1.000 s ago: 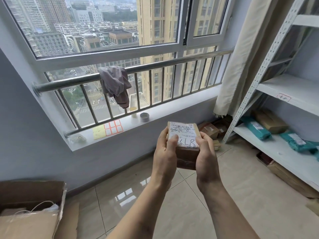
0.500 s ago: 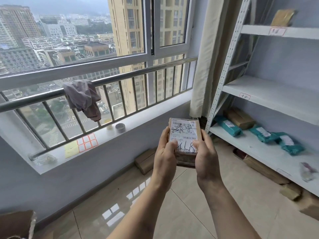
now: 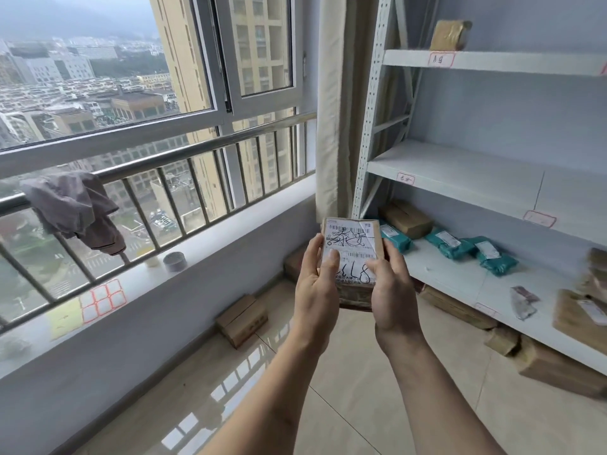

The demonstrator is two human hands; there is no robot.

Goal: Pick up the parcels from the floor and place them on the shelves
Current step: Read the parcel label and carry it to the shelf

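Note:
I hold a small brown parcel point(image 3: 352, 247) with a white handwritten label at chest height, its label facing me. My left hand point(image 3: 317, 284) grips its left side and my right hand point(image 3: 391, 290) its right side. The grey metal shelf unit point(image 3: 460, 172) stands to the right. Its lower shelf point(image 3: 443, 274) carries a brown box point(image 3: 405, 218), teal bags point(image 3: 450, 244) and more parcels at the far right. A brown parcel point(image 3: 450, 34) sits on the top shelf. One cardboard parcel point(image 3: 241, 320) lies on the floor under the window.
A railed window with a sill point(image 3: 131, 290) runs along the left; a cloth point(image 3: 75, 208) hangs on the rail and a tape roll point(image 3: 175, 261) sits on the sill. A beige curtain point(image 3: 331, 110) hangs beside the shelf post. More boxes point(image 3: 555, 369) lie under the bottom shelf.
My view has swung right and up toward the shelf unit, bringing the upper shelves into sight. Both hands keep the same grip on the labelled parcel.

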